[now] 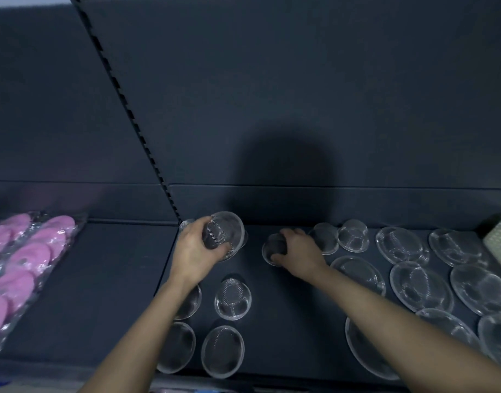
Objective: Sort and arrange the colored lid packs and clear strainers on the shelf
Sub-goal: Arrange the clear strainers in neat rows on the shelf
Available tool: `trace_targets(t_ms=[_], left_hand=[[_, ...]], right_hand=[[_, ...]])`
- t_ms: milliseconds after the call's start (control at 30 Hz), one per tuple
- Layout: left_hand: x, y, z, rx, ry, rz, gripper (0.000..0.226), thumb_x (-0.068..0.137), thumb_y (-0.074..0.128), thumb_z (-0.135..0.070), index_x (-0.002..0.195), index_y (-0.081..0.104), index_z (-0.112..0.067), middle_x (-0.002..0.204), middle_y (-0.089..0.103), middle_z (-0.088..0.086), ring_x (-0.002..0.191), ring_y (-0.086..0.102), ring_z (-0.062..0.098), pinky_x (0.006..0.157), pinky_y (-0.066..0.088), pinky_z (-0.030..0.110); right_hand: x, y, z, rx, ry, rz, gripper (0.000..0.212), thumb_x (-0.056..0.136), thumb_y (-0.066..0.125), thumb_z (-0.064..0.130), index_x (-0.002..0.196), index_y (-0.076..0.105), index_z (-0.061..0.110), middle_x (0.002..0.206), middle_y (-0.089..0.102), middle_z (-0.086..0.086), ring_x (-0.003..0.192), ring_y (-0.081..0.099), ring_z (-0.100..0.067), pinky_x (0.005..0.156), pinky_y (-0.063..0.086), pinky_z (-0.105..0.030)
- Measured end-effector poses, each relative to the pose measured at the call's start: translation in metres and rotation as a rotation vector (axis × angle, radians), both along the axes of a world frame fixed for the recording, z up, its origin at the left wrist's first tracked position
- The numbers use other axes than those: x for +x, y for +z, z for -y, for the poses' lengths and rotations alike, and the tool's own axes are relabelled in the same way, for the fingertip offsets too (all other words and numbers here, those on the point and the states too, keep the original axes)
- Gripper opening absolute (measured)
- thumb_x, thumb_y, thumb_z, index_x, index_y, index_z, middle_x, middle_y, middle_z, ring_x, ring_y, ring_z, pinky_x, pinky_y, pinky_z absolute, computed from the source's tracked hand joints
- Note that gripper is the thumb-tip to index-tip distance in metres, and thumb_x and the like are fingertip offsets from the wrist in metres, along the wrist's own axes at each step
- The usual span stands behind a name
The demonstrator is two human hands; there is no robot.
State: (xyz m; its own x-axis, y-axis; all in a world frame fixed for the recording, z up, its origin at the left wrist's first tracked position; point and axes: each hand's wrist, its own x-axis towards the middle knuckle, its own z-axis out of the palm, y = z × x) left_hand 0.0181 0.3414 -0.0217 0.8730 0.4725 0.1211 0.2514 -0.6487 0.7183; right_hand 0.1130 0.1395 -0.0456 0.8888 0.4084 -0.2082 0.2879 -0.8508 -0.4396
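Shelf (101, 293) bears clear strainers (233, 298), seemingly pink lid packs (30, 259).

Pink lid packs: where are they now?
Head view, far left: the pink lid packs lie on the left shelf bay, beyond the slotted upright from the clear strainers.

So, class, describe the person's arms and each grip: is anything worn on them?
Nothing worn shows. The left arm and right arm are bare: no sleeves, watch or bands. The left grip and right grip have no gloves or visible rings.
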Motion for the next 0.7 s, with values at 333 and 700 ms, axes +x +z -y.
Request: trace_targets(t_ms=[333, 700], left_hand=[[0.008, 0.001, 0.004, -0.004, -0.013, 0.01, 0.067, 0.069, 0.082, -0.022, 0.129, 0.053, -0.013, 0.121, 0.056, 0.002, 0.113, 0.052, 0.017, 0.1, 0.039, 0.028], [0.023, 0.009, 0.032, 0.023, -0.105, 0.031, 0.067, 0.068, 0.082, -0.022, 0.129, 0.053, -0.017, 0.122, 0.056, -0.001, 0.114, 0.051, 0.015, 0.099, 0.038, 0.025]], right_hand=[[0.011, 0.0, -0.008, 0.074, -0.008, 0.078, 0.059, 0.084, 0.066, 0.031, 0.135, 0.045, 0.012, 0.13, 0.048, -0.014, 0.117, 0.048, -0.034, 0.101, 0.041, -0.037], [0.031, 0.018, 0.08, -0.18, -0.295, 0.107, 0.063, 0.078, 0.063, 0.056, 0.13, 0.047, 0.023, 0.145, 0.026, -0.01, 0.132, 0.022, -0.039, 0.105, 0.028, -0.05]])
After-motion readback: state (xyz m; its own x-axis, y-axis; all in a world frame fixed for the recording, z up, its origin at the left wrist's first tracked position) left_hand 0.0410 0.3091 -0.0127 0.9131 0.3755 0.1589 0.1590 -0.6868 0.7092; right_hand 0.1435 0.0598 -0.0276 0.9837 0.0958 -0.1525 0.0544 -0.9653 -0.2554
